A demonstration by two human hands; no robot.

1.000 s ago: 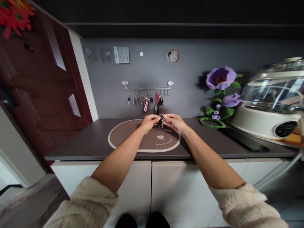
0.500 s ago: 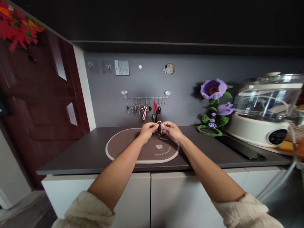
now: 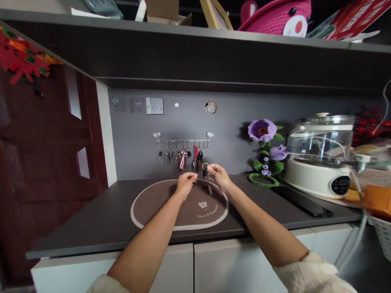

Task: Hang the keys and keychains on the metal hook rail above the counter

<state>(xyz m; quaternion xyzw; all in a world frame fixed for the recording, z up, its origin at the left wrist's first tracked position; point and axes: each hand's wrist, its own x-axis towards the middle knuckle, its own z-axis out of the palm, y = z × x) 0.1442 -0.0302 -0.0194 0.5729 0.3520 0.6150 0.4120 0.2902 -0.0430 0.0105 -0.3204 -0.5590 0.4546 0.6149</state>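
My right hand [image 3: 219, 177] pinches a key ring [image 3: 205, 166] between thumb and fingers. A bunch of keys [image 3: 205, 174] with a dark head and a flat metal tag [image 3: 209, 189] dangles from it above the mat. To the left, my left hand [image 3: 185, 185] is closed in a pinch, apart from the ring; whether anything small sits in its fingertips I cannot make out. Behind the hands, a metal hook rail [image 3: 183, 141] on the wall carries several key bunches, one with a pink strap [image 3: 182, 160] and one with a red strap [image 3: 196, 152].
An oval brown mat [image 3: 161, 203] lies on the dark counter [image 3: 100, 211]. Purple felt flowers [image 3: 262, 131], a black phone [image 3: 301, 200] and a glass-topped appliance [image 3: 320, 162] stand or lie on the right. A shelf [image 3: 214, 61] overhangs the counter; a dark red door [image 3: 61, 162] is left.
My hands have parted: the left let go of the keys and drew left, while the right keeps the ring. The view has tilted up, showing the items on the shelf.
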